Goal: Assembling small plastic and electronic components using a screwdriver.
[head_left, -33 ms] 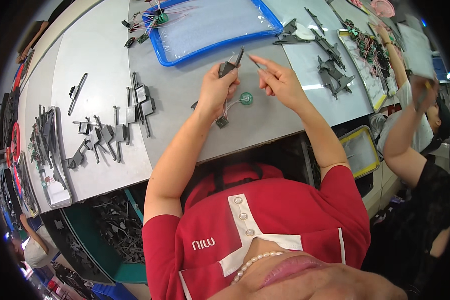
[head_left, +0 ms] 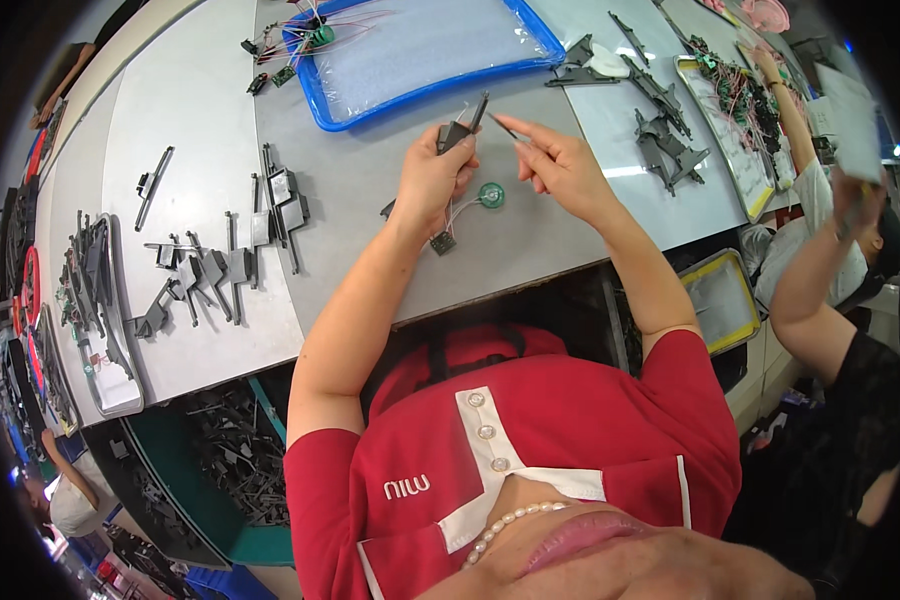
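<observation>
Two hands, yours, above the grey bench (head_left: 550, 240): left hand (head_left: 438, 178) closed around a dark plastic part (head_left: 454, 136), whose prong points away from you; right hand (head_left: 562, 165) curled, thumb and forefinger pinching a thin tool (head_left: 505, 127), its tip near the part. One green disc (head_left: 491, 195), on the bench between your forearms. One blue tray (head_left: 338, 124), beyond both hands.
</observation>
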Demonstrator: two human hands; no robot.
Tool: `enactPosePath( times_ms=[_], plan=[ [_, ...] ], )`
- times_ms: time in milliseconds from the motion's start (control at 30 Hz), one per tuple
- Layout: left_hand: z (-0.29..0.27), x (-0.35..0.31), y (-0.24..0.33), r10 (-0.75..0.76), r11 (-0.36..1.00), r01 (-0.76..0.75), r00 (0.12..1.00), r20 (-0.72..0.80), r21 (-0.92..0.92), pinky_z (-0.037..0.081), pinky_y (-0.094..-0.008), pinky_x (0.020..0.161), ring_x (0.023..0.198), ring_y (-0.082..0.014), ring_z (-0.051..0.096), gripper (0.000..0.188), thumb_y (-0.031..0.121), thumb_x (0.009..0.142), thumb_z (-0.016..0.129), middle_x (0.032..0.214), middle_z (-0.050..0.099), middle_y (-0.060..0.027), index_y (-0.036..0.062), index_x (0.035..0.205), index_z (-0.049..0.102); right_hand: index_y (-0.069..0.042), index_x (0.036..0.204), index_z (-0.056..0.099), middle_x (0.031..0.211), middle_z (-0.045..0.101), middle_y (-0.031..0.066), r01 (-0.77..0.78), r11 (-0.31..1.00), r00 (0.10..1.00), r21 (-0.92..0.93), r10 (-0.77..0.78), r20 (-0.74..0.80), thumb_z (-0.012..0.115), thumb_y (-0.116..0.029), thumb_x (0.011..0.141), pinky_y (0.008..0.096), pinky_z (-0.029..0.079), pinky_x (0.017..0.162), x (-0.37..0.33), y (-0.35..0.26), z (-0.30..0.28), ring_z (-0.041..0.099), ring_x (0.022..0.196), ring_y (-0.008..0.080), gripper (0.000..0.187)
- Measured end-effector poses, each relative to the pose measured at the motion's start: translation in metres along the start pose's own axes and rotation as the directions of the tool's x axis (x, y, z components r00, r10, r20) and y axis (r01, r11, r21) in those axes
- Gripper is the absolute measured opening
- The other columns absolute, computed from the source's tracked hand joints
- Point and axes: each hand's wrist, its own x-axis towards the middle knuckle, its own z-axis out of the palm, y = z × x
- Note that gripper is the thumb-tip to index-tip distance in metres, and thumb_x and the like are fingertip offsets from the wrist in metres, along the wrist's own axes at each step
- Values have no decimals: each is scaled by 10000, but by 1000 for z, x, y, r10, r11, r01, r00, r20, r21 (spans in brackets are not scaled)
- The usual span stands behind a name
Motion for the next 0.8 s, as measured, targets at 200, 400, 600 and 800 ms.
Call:
enactPosePath(
  times_ms=[200, 400, 600, 800],
  plan=[
    [3, -2, -3, 25, 999, -25, 1000, -10, 32, 271, -174, 430, 513, -40, 389, 230, 95, 873, 576, 715, 524, -11, 13, 1083, 530, -193, 1256, 548, 598, 497, 3, -10, 969, 994, -248, 38, 107, 475, -155, 916, 238, 410, 511, -5, -8, -7, 460, 533, 78, 349],
    [3, -1, -2, 29, 998, -29, 1000, 0, 57, 274, -175, 433, 518, -39, 396, 252, 95, 873, 577, 712, 530, -10, 13, 1105, 527, -170, 1243, 555, 586, 515, 56, 105, 914, 989, -392, -56, 135, 495, -120, 890, 273, 407, 516, 0, 0, -9, 453, 512, 125, 362],
    [4, 0, -5, 38, 996, -37, 999, -14, 80, 276, -178, 435, 517, -40, 394, 248, 98, 876, 574, 704, 527, -6, 17, 1106, 531, -137, 1172, 600, 687, 597, 151, 336, 706, 936, -623, -327, 134, 516, -77, 866, 336, 451, 554, 2, 2, -5, 557, 567, 255, 323],
    [6, -2, -5, 85, 975, -80, 996, -17, 206, 286, -181, 463, 540, -37, 392, 237, 137, 888, 571, 708, 511, 6, 20, 1091, 530, -108, 1129, 611, 796, 637, 178, 293, 543, 948, -787, -273, 164, 520, -80, 853, 406, 480, 603, 0, -13, 1, 608, 690, 346, 292]
  ],
)
